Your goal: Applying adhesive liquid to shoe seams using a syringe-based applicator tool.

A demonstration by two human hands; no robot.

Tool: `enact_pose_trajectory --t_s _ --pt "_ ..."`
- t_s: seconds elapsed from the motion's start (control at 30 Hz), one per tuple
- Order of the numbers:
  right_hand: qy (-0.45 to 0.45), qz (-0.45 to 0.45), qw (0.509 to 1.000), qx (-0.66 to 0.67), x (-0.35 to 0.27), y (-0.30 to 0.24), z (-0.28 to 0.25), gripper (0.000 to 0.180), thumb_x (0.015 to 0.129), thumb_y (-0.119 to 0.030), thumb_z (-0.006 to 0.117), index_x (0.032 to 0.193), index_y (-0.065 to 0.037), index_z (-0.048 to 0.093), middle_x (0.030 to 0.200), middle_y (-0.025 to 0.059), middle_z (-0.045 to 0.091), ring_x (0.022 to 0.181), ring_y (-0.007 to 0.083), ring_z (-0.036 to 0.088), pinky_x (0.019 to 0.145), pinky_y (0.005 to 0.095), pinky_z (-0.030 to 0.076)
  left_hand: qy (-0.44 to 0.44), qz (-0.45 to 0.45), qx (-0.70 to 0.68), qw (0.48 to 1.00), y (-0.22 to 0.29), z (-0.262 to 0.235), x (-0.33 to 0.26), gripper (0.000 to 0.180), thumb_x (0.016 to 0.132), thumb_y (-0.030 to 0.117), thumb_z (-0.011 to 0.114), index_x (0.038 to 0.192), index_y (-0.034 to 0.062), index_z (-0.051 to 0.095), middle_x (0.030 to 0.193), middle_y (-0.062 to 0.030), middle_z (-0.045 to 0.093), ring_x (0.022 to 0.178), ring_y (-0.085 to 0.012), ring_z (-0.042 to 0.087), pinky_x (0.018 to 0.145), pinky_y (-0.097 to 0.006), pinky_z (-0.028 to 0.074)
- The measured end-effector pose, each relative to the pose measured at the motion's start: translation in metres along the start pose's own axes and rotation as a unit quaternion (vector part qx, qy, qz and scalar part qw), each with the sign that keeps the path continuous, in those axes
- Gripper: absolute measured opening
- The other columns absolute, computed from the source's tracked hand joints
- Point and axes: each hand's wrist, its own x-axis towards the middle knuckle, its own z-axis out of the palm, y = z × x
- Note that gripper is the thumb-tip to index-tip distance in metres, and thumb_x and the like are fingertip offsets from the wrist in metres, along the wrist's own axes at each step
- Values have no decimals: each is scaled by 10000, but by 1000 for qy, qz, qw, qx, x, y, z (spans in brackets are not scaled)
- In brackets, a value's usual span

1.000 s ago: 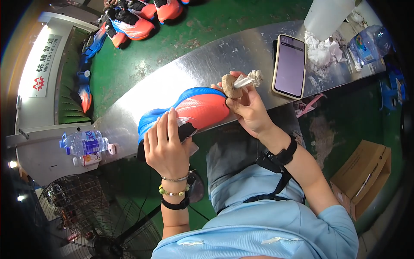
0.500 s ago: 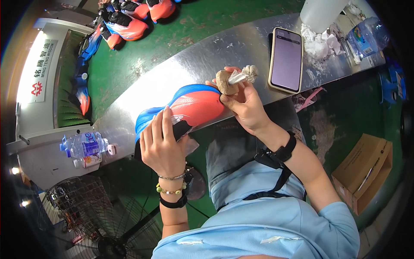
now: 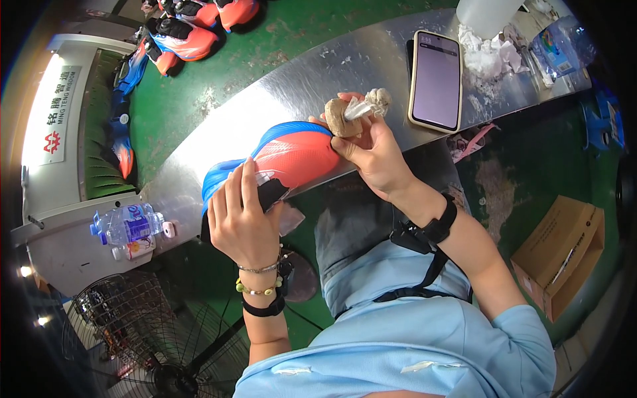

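Note:
A coral-red and blue sports shoe (image 3: 300, 158) lies tilted at the near edge of the metal table (image 3: 279, 93), its toe pointing right. My left hand (image 3: 244, 215) is closed over its black collar, fingers lying along the upper. In my right hand (image 3: 378, 156) is a tan block (image 3: 342, 119), rough and rubbery-looking, together with a knotted whitish cloth (image 3: 370, 105) that sticks out beyond it. The right thumb and the block sit right at the shoe's toe; whether the block touches it I cannot tell. Part of the shoe's heel is hidden under my left hand.
A phone (image 3: 435, 83) lies right of my right hand. Beyond it are crumpled white tissue (image 3: 490, 56), a white container (image 3: 488, 16) and a plastic bottle (image 3: 564, 48). More bottles (image 3: 133, 224) lie at left. A fan (image 3: 152, 331) stands lower left, a cardboard box (image 3: 559, 255) at right.
Both hands, the shoe and the block have shifted slightly left in the picture, as has the surrounding scene. My grip on each thing looks the same.

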Motion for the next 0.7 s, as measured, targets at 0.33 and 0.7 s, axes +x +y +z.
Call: enact_pose_trajectory --t_s 0.33,0.7 --pt "39 -64 993 -90 -2 2 7 546 839 111 558 1308 -49 328 1204 106 506 1154 234 536 992 336 426 -12 -2 -6 1000 -1 1 1 667 483 183 796 1123 149 612 1035 -8 633 924 -221 597 817 -358 478" --pt "-17 24 995 94 -5 5 -8 576 893 7 553 1387 -115 284 1303 117 482 1231 212 464 1041 343 355 -21 9 -10 1000 -4 0 1 722 465 202 816 1155 170 606 1042 -21 639 940 -228 604 809 -358 487"
